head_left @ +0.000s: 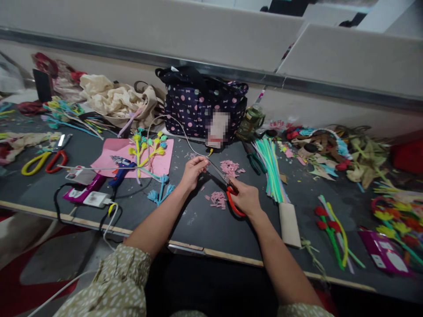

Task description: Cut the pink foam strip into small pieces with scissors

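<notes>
My right hand [245, 197] is wrapped round the orange-red handle of a pair of scissors [218, 170]. The blades point up and left, their tips close to my left hand [195, 171]. Fingers and thumb of that hand are pinched together by the blade tips; whatever they hold is too small to make out. Small cut pink pieces lie in two heaps on the dark table, one pile [230, 167] beyond the blades and another pile [217, 200] nearer me, below them. A blue pipe-cleaner flower stem [161, 190] rests left of my left forearm.
Behind my hands stands a dark patterned bag [198, 103], a phone with a cable leaning on it. Left are a glue gun [122, 171], pink paper [109, 149], a power strip [87, 189] and yellow-red scissors [49, 159]. Right are pliers [255, 158] and a pipe-cleaner bundle [271, 167].
</notes>
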A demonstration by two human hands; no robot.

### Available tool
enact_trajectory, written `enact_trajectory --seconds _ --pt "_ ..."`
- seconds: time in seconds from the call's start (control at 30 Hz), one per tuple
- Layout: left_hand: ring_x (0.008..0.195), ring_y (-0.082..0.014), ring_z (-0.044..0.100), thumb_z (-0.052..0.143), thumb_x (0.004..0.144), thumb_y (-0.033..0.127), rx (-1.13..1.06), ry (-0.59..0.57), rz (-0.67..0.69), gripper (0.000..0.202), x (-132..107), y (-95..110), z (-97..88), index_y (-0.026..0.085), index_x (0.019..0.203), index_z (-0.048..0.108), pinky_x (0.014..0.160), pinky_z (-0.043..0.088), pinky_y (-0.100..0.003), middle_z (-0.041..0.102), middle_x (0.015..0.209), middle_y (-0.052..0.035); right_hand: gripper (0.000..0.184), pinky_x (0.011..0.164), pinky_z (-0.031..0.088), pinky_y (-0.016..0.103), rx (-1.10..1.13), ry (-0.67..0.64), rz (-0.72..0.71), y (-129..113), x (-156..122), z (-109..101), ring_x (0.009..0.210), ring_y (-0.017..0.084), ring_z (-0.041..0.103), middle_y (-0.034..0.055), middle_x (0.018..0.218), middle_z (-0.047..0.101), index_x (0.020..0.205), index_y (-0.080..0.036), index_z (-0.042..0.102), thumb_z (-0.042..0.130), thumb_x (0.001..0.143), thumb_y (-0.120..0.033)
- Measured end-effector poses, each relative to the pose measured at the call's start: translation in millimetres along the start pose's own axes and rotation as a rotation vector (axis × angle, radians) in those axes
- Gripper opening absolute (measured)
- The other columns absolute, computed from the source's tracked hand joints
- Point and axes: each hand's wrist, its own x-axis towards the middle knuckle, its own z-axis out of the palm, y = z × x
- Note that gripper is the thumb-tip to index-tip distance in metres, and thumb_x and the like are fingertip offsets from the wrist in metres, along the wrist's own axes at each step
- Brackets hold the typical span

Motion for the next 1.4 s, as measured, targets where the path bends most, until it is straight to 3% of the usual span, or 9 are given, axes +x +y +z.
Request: enact_trajectory --seconds 0.57,1.07,1.27,1.4 --pt "0.060 -0.0074 0.051 0.079 0.065 0.030 -0.035 0.008 -0.054 0.021 0.8 -2.2 -1.2 0.016 0.074 0.066 0.057 0.040 -0.020 0.062 0.071 -0.0003 0.047 0.075 0.050 0.025 -0.022 -0.031 -0.009 -1.1 0.0 1.1 0.096 0.019 0.068 0.0061 0.113 0.072 0.127 -0.021 0.062 0.053 0.081 -0.024" --pt "0.060 -0.0074 0.053 0.082 0.061 0.031 -0.041 0.027 -0.103 0.026 0.6 -1.6 -0.7 0.015 0.075 0.066 0.056 0.041 -0.019 0.063 0.071 -0.0007 0.046 0.067 0.044 0.024 -0.064 -0.094 -0.009 -1.6 2.2 -1.7 0.088 0.019 0.069 0.0056 0.102 0.075 0.128 -0.022 0.061 0.053 0.083 -0.030" --pt "0.059 -0.0074 0.053 0.081 0.060 0.030 -0.039 0.036 -0.122 0.026 0.0 0.5 0.7 0.015 0.075 0.066 0.056 0.040 -0.019 0.063 0.070 -0.0003 0.043 0.068 0.043 0.025 -0.129 -0.071 0.090 -0.5 2.1 -3.6 0.086 0.020 0.068 0.0052 0.105 0.073 0.128 -0.024 0.059 0.047 0.088 -0.034" --pt "0.057 -0.0075 0.050 0.077 0.064 0.032 0.061 0.013 -0.076 0.022 -1.9 0.7 3.1 0.016 0.074 0.065 0.056 0.038 -0.020 0.061 0.068 0.0004 0.047 0.070 0.044 0.027 -0.172 -0.127 0.106 -4.5 3.2 -9.2 0.090 0.021 0.067 0.0077 0.111 0.071 0.134 -0.022 0.052 0.047 0.089 -0.033"
